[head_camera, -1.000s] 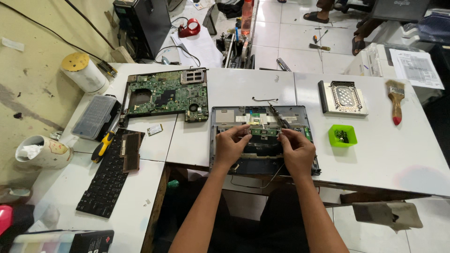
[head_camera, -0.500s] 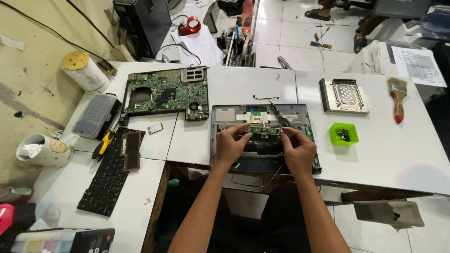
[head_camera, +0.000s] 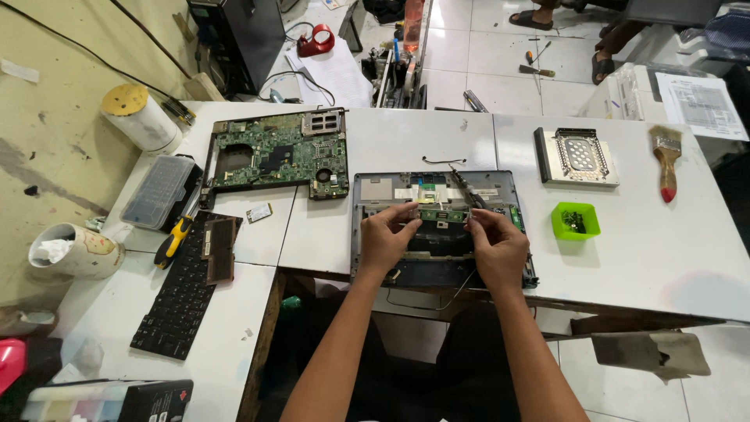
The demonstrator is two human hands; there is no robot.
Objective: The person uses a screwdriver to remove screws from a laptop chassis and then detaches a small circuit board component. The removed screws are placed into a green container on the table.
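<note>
A grey opened laptop base (head_camera: pixel 375 191) lies on the white table (head_camera: pixel 648 258) in front of me. A narrow green circuit strip (head_camera: pixel 442 215) sits across its middle. My left hand (head_camera: pixel 385 238) pinches the strip's left end and my right hand (head_camera: pixel 497 246) pinches its right end. A screwdriver (head_camera: pixel 466 187) rests on the base just beyond my right hand. Thin black wires (head_camera: pixel 437 162) trail off the base's far edge.
A green motherboard (head_camera: pixel 273 156) lies at the left, with a black keyboard (head_camera: pixel 181 289), a yellow-handled tool (head_camera: pixel 173 240) and a clear parts case (head_camera: pixel 158 191) beyond it. At the right are a small green tray (head_camera: pixel 576 220), a metal drive caddy (head_camera: pixel 576 156) and a paintbrush (head_camera: pixel 666 162).
Both hands stay on the green strip; the fingers have shifted only slightly. Nothing else has moved.
</note>
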